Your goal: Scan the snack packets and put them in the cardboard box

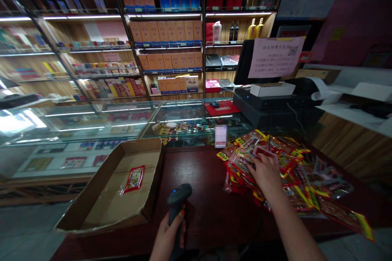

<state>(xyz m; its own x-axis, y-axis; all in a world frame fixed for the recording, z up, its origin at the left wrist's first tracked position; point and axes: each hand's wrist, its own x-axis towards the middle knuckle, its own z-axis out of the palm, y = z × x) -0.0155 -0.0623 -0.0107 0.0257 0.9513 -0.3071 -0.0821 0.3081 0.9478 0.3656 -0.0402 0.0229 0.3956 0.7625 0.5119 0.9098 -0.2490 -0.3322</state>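
My left hand [171, 228] is wrapped round the handle of a dark barcode scanner [179, 193], held above the brown counter with its head up. My right hand [267, 171] reaches into a heap of red and yellow snack packets [294, 167]. Its fingers are bent onto a snack packet [266, 151] on top of the heap; the fingertips are partly hidden. On the left stands a shallow cardboard box [113, 208], and a single red snack packet [134, 179] lies inside it.
Beyond the counter [199, 220] is a glass display case [180, 110] with a red mat [222, 108] on it. A monitor [243, 63] and a black cash drawer [260, 106] stand behind the heap. Shelves of boxes and bottles line the wall. One long packet [343, 214] overhangs the right side.
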